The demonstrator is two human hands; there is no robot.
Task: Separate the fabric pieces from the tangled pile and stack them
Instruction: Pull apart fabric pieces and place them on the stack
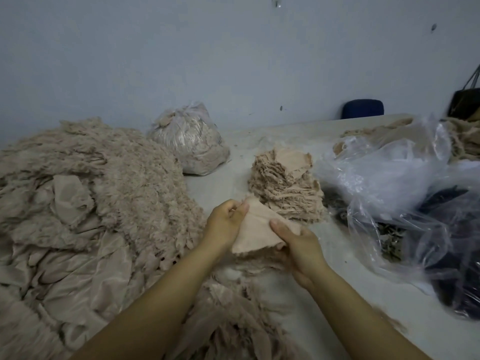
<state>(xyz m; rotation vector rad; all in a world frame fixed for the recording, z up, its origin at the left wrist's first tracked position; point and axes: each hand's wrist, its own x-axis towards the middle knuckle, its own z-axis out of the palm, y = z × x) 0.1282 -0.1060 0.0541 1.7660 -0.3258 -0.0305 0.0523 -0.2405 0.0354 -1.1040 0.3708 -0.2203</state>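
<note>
two hands work one fabric piece (255, 226) at centre frame, right of the tangled pile (85, 203): left hand (226, 224) pinches its top corner, right hand (298, 245) grips the lower edge; best to peel layers apart slowly, then lay it flat on the stack (285, 188) just above; no readable writing anywhere

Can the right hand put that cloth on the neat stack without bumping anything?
Probably yes. The right hand holds the cloth together with the left hand, and the stack sits just beyond with nothing between them. The plastic bag lies off to the side.
</note>
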